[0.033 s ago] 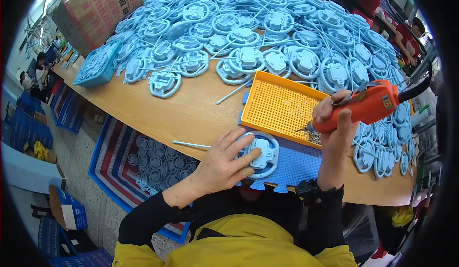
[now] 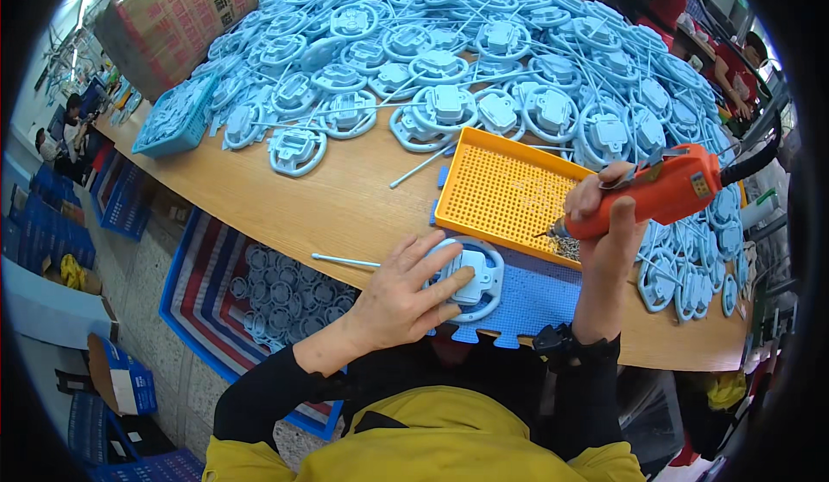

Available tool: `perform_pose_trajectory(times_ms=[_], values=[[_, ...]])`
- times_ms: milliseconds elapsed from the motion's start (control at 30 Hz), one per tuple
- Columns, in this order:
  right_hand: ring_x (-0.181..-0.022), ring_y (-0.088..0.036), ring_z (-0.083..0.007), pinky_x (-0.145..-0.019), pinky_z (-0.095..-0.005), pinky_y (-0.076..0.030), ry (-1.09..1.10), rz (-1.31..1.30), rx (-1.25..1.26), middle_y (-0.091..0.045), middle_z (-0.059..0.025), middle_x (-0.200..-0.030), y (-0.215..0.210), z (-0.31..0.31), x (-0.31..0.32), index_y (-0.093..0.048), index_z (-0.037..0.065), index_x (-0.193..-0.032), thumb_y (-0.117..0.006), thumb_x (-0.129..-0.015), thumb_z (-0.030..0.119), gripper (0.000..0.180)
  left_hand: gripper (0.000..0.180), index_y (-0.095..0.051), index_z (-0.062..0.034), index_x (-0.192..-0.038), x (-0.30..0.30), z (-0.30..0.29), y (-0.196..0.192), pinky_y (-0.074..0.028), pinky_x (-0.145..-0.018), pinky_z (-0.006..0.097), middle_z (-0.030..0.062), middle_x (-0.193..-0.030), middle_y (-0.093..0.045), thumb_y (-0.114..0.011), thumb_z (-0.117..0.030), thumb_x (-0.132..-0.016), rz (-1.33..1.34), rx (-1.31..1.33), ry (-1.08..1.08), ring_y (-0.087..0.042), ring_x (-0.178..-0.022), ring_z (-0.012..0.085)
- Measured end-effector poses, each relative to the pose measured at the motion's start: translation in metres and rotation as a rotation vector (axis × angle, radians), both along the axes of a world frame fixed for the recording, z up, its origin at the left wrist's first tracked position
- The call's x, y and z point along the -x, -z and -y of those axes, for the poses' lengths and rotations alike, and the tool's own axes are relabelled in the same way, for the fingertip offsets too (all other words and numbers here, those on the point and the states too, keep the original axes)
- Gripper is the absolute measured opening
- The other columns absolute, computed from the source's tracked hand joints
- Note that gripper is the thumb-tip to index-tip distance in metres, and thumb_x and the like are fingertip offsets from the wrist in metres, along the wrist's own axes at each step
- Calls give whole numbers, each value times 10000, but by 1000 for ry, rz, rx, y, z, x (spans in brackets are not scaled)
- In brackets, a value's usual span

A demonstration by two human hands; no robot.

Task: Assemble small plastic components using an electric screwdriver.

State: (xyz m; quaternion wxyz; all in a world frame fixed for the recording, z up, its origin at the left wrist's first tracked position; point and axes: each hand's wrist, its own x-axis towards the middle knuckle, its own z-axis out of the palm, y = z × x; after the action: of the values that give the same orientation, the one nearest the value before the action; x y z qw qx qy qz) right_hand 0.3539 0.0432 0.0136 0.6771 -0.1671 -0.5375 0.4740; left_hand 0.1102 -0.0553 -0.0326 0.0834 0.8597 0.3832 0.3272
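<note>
Left hand [image 2: 406, 296] pressing flat on blue part [image 2: 473, 279] beside tray [image 2: 501, 193], right hand [image 2: 604, 214] gripping screwdriver [image 2: 656, 193] over tray screws; pile [image 2: 449, 59] beyond tray seemingly awaiting fastening.

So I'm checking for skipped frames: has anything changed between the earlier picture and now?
Nothing visibly changed: the left hand rests on the round blue part as before, and the right hand holds the orange screwdriver with its tip at the yellow tray.
</note>
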Motion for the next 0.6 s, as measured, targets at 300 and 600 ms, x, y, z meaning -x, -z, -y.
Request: perform_pose_trajectory(times_ms=[300, 600], values=[[-586, -530, -144, -522, -267, -433, -121, -85, -9, -550, -60, -678, -19, 17, 13, -488, 22, -1043, -727, -820, 383, 488, 452, -616, -94, -1155, 1, -17, 4, -459, -958, 448, 74, -1277, -543, -712, -122, -715, -152, -114, 209, -502, -1205, 319], [-575, -538, -138, -487, -252, -418, -59, 48, 6, -527, -60, -657, -21, -6, 20, -482, 13, -1010, -657, -841, 150, 280, 384, -655, -88, -1079, -1, -23, 1, -476, -940, 424, 74, -1183, -579, -718, -85, -701, -65, -54, 227, -532, -1154, 330]])
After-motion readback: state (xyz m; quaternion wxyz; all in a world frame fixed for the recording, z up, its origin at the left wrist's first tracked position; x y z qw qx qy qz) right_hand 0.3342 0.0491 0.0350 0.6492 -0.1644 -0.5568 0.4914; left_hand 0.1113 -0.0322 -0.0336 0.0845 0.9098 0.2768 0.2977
